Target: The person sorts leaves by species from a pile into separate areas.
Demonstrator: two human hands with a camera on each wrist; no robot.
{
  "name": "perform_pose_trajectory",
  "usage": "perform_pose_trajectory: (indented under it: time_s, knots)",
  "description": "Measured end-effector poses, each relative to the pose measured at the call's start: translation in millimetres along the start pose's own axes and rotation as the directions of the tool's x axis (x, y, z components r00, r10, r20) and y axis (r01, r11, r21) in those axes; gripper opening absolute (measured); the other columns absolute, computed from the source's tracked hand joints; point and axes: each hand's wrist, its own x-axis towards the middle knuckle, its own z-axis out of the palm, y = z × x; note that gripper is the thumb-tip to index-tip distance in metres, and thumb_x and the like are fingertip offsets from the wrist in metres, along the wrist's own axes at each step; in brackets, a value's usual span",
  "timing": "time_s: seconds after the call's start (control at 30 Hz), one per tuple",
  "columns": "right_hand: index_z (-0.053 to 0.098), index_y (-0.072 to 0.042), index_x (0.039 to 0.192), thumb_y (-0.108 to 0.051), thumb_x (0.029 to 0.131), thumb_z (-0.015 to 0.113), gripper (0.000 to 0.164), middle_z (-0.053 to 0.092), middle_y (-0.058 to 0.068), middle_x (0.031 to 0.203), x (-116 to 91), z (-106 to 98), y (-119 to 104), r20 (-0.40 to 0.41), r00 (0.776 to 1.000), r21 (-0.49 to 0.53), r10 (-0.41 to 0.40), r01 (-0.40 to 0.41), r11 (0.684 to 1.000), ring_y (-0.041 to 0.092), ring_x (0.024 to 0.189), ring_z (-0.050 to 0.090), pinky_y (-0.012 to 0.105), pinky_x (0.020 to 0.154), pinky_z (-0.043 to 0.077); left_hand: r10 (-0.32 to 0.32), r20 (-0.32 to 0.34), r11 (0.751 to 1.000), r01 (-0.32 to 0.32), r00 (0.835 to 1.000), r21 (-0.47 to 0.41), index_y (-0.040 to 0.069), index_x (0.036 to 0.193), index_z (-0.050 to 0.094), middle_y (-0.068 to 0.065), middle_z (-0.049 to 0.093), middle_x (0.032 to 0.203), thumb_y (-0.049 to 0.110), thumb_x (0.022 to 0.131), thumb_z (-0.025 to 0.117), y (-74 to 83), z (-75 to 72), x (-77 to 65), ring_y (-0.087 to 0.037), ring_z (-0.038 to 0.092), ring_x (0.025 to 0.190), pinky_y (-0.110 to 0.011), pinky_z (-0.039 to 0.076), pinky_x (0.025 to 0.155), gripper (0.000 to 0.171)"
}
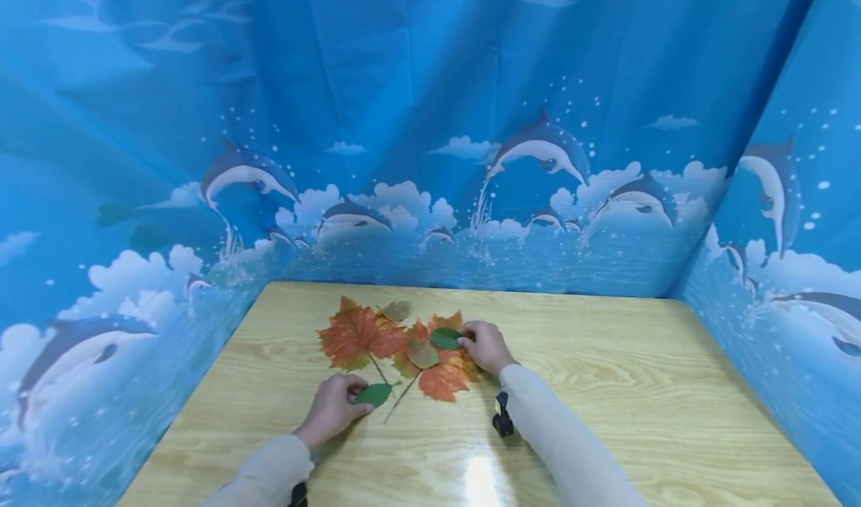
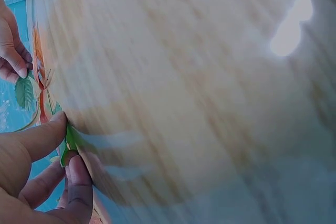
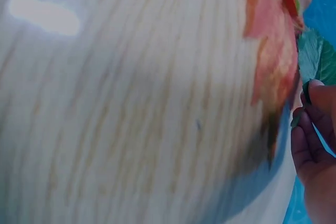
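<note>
Between thumb and fingers my left hand [image 1: 332, 407] pinches a green leaf [image 1: 374, 395], low over the table in front of the leaf pile. The left wrist view shows this leaf [image 2: 70, 142] nearly edge-on. My right hand [image 1: 487, 347] pinches another green leaf [image 1: 444, 338] by one end, above an orange-red maple leaf [image 1: 445, 378] on the right. That maple leaf's edge appears below the hand in the right wrist view. Another orange maple leaf [image 1: 350, 336] lies to the left. A dull green-brown round leaf [image 1: 422, 354] overlaps the right maple leaf.
A second green-brown leaf [image 1: 397, 311] lies behind the maple leaves. Thin brown stems [image 1: 402, 396] point toward the table's front. Everything rests on a light wood-grain table [image 1: 605, 387], enclosed by a blue dolphin-print curtain [image 1: 430, 118] at the back and sides.
</note>
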Motion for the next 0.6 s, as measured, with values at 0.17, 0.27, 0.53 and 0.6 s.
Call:
perform_pose_trajectory:
  time_s: [0.17, 0.27, 0.53, 0.6]
  knots:
    - [0.071, -0.007, 0.098, -0.007, 0.091, 0.064, 0.010, 0.067, 0.002, 0.088, -5, -13, -1, -0.015, 1.000, 0.027, 0.016, -0.016, 1.000, 0.014, 0.077, 0.060, 0.034, 0.069, 0.052, 0.001, -0.005, 1.000, -0.001, 1.000, -0.008, -0.001, 0.099, 0.070, -0.005, 0.066, 0.086, 0.006, 0.067, 0.085, 1.9, -1.1, -1.1, -0.013, 0.058, 0.073, -0.027, 0.049, 0.065, 0.036]
    - [0.070, -0.008, 0.101, -0.009, 0.092, 0.064, 0.012, 0.067, 0.001, 0.089, -10, -22, 2, -0.031, 0.999, 0.032, 0.037, -0.036, 0.999, 0.014, 0.081, 0.061, 0.034, 0.072, 0.052, 0.005, -0.009, 1.000, -0.005, 1.000, -0.014, -0.001, 0.098, 0.071, -0.005, 0.068, 0.085, 0.006, 0.066, 0.085, 1.3, -1.2, -1.3, -0.013, 0.059, 0.072, -0.027, 0.049, 0.064, 0.036]
    - [0.070, -0.004, 0.103, -0.010, 0.090, 0.066, 0.015, 0.068, 0.004, 0.090, -34, -47, 18, -0.093, 0.993, 0.009, 0.071, -0.070, 0.997, 0.017, 0.084, 0.063, 0.036, 0.075, 0.053, 0.006, 0.005, 1.000, -0.006, 1.000, -0.019, -0.001, 0.098, 0.070, -0.005, 0.067, 0.084, 0.006, 0.066, 0.085, -1.0, -0.7, 0.4, -0.013, 0.059, 0.071, -0.028, 0.050, 0.065, 0.036]
    - [0.070, -0.003, 0.103, -0.009, 0.090, 0.067, 0.015, 0.068, 0.004, 0.090, -44, -53, 23, -0.099, 0.991, 0.025, 0.091, -0.089, 0.996, 0.017, 0.083, 0.062, 0.035, 0.074, 0.053, 0.001, 0.012, 1.000, -0.001, 1.000, -0.015, -0.001, 0.098, 0.070, -0.004, 0.067, 0.085, 0.006, 0.066, 0.085, -1.0, -0.8, 1.1, -0.013, 0.059, 0.072, -0.029, 0.050, 0.065, 0.036]
